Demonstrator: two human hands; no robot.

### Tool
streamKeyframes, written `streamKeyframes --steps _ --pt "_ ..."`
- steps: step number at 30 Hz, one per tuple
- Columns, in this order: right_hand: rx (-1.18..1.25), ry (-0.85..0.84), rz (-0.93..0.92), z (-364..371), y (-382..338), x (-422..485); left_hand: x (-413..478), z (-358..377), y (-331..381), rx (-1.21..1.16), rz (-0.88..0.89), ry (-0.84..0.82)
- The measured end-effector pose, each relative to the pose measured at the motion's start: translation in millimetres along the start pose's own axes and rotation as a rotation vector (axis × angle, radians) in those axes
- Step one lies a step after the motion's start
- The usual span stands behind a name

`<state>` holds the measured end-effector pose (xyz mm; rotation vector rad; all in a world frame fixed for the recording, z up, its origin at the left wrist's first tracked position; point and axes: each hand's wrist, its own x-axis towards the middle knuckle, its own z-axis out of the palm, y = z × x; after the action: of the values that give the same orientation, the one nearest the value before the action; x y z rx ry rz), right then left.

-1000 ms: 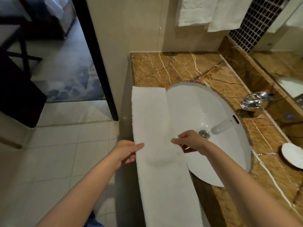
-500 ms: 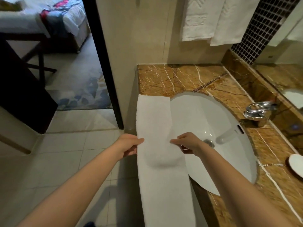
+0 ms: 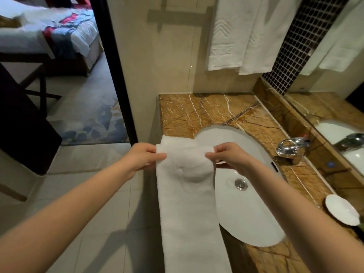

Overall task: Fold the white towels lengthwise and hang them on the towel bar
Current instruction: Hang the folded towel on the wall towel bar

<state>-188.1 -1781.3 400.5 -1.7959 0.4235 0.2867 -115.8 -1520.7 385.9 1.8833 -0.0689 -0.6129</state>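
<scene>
The long folded towel (image 3: pixel 187 209) lies along the worktop (image 3: pixel 206 111) edge, partly over the sink (image 3: pixel 250 213). The left grip (image 3: pixel 144 156) and right grip (image 3: pixel 229 156) each pinch its far part, raised and bunched between them.

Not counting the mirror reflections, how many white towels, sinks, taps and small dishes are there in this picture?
White towels: 3 (folded towel pinched by left hand and right hand; patterned hanging towel; plain hanging towel)
Sink: 1
Tap: 1
Small dish: 1
Total: 6
</scene>
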Motion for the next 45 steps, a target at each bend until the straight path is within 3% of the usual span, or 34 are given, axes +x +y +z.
streamKeyframes --steps 8,11,14,20,25,30,34,40,45 --pt "-0.177 0.244 -0.336 -21.1 -126.8 -31.9 -20.8 -52.9 120.3 0.369 0.567 0.253" --pt "-0.359 0.333 -0.422 -23.1 -166.6 -45.3 -22.0 -71.3 156.6 0.416 0.643 0.292" --pt "-0.382 0.359 -0.420 -25.8 -196.2 -51.6 -24.3 -84.2 188.8 0.375 0.615 0.289" --pt "0.063 0.153 -0.276 -40.4 -247.9 -60.5 -26.0 -110.0 247.9 -0.104 0.324 0.148" --pt "-0.012 0.205 -0.260 -42.4 -275.6 -57.9 -23.0 -126.6 278.4 -0.279 0.220 0.031" --pt "-0.099 0.332 -0.305 -40.7 -303.0 -54.8 -16.7 -145.7 296.3 -0.177 0.323 -0.103" --pt "-0.118 0.297 -0.341 -36.1 -320.4 -46.4 -7.9 -162.1 302.4 -0.080 0.458 -0.055" --pt "-0.108 0.473 -0.299 -32.7 -347.0 -12.2 14.7 -180.9 317.1 -0.025 0.453 0.001" --pt "-0.013 0.286 -0.294 -38.0 -367.8 5.8 43.5 -182.7 336.3 0.053 0.509 0.078"
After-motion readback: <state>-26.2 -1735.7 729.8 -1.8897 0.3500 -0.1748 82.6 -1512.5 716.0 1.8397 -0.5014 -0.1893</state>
